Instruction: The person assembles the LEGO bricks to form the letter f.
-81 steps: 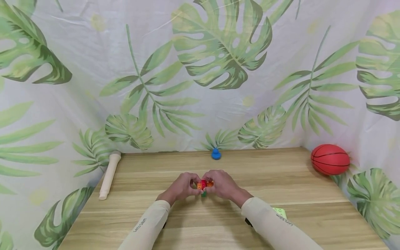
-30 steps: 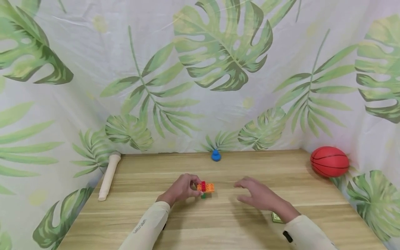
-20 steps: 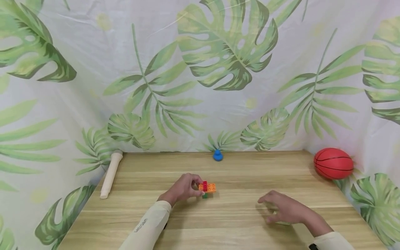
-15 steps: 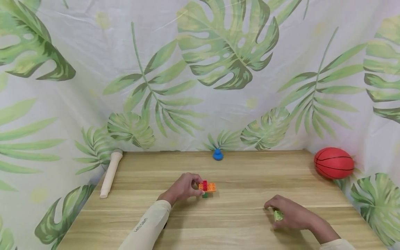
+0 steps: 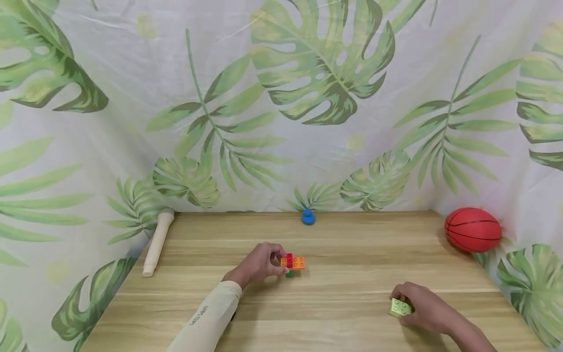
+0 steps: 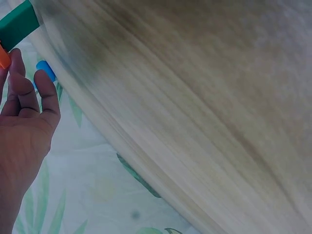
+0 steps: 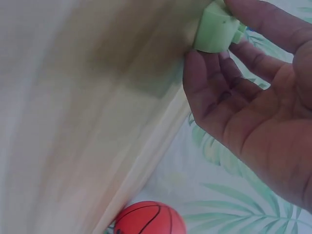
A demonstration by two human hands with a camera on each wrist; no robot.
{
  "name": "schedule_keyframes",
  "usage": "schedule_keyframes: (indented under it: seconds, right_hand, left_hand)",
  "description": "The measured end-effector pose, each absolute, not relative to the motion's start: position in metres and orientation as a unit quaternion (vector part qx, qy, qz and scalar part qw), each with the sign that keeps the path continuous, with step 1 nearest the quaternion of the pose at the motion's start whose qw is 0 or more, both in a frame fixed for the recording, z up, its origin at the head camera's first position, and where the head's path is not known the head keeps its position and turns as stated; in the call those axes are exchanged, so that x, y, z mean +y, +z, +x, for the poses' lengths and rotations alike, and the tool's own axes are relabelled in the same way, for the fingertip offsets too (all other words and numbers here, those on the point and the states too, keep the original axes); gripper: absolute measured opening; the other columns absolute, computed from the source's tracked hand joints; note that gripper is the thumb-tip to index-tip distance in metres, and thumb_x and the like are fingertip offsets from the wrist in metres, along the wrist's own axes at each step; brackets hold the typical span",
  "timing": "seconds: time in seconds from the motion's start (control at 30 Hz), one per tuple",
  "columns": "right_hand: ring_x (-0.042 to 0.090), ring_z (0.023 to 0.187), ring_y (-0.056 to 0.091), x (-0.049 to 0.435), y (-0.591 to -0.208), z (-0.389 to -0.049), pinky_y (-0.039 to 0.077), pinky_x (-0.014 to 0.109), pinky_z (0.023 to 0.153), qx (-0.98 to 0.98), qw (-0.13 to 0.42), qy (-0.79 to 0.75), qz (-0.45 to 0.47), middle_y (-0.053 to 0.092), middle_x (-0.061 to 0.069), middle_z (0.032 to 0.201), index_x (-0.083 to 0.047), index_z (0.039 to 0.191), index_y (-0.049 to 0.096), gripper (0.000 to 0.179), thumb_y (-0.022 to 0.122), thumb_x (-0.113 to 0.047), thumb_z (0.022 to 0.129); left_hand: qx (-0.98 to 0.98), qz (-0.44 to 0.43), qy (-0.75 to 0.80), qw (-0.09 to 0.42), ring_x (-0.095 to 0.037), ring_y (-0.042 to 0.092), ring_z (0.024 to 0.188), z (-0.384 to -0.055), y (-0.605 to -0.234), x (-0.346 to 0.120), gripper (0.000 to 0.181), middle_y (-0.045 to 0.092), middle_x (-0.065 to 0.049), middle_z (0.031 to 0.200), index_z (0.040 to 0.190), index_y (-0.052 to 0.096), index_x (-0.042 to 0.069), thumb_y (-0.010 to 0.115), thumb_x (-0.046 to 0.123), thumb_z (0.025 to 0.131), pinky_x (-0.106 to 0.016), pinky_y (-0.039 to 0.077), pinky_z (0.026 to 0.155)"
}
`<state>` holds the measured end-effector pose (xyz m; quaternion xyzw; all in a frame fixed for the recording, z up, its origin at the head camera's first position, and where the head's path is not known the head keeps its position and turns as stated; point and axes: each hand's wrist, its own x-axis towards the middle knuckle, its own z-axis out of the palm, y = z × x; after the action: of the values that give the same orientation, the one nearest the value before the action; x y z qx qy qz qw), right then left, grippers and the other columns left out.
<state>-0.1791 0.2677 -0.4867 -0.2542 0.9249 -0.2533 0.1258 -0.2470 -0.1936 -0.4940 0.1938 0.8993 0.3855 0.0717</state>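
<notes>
Near the middle of the table, my left hand (image 5: 259,264) pinches the left end of a small building-block stack. A red block (image 5: 289,260) sits across an orange block (image 5: 298,263), and a green block (image 5: 289,274) is underneath. In the left wrist view the green block (image 6: 18,24) and a bit of orange show by the fingertips at the upper left edge. At the right front, my right hand (image 5: 424,308) grips a light green studded block (image 5: 400,307) between thumb and fingers. That same block (image 7: 214,29) appears close up in the right wrist view.
A blue knob-shaped object (image 5: 308,217) stands at the table's back edge. A pale wooden rolling-pin-like stick (image 5: 158,243) lies along the left side. At the back right corner sits a red ball (image 5: 472,230) with black lines. Leaf-print cloth hangs behind the table.
My right hand has left the block stack, moved right and toward the front, and taken hold of the light green block. My left hand has kept its grip on the stack.
</notes>
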Motion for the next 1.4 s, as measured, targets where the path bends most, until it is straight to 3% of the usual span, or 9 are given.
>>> schedule_keyframes:
  seconds: [1.03, 1.4]
  right_hand:
    - [-0.001, 0.084, 0.049, 0.264, -0.489, -0.172, 0.045, 0.024, 0.072, 0.930, 0.101, -0.254, -0.247, 0.059, -0.004, 0.096, -0.011, 0.111, 0.067, 0.036, 0.090, -0.016, 0.084]
    - [0.007, 0.093, 0.063, 0.223, -0.475, -0.181, 0.055, 0.032, 0.079, 0.928, 0.018, -0.241, -0.283, 0.067, -0.008, 0.102, -0.012, 0.115, 0.066, 0.040, 0.091, -0.016, 0.084]
  left_hand:
    - [0.900, 0.179, 0.388, 0.082, -0.017, 0.053, 0.083, -0.246, -0.490, -0.192, 0.019, 0.067, 0.002, 0.094, 0.104, 0.077, 0.016, 0.089, 0.018, 0.089, -0.023, 0.043, 0.067]
    - [0.902, 0.202, 0.375, 0.069, -0.014, 0.053, 0.081, -0.247, -0.493, -0.193, 0.020, 0.069, 0.003, 0.094, 0.102, 0.076, 0.015, 0.090, 0.019, 0.088, -0.023, 0.044, 0.069]
